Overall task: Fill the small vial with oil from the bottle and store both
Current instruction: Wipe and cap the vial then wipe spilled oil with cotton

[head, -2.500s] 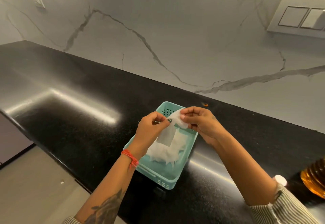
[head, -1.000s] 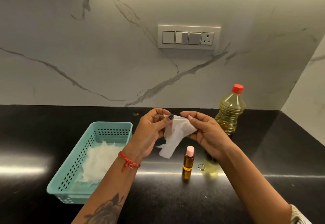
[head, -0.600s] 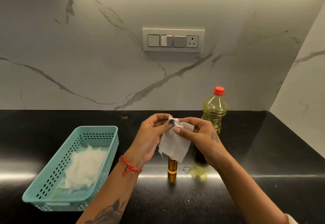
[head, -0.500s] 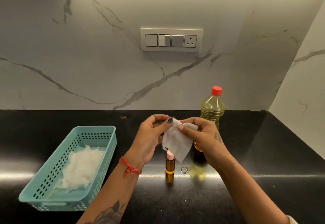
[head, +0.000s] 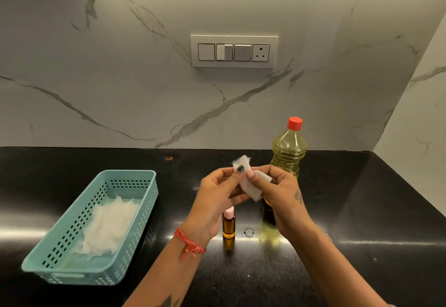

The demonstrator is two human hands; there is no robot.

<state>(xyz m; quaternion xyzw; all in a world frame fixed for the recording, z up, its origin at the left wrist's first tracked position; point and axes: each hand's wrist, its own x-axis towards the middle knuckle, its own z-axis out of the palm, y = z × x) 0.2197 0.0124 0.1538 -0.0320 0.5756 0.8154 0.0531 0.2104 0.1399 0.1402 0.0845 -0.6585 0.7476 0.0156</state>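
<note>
Folding a wipe above the filled vial. The left hand (head: 218,199) and right hand (head: 280,197) each pinch the small white tissue (head: 251,181) between thumb and fingertips, grip clamped on its upper edge, held in the air over the black tabletop (head: 362,210). The amber vial (head: 228,227), pink-capped and upright, stands just below the hands; the oil bottle (head: 288,151), red cap on, stands to the far right, partly behind the right hand. Judged step: preparing the tissue to wipe the glass. Done well, it is folded to a firm pad, thick enough that oil does not soak through to the fingers. The tissue is thin, soft and limp; the bottle clear ribbed plastic; the tabletop glossy stone. The teal perforated basket (head: 60,234), at left, holds a heap of white tissue. A small metal ring (head: 248,232) lies beside the vial.
</note>
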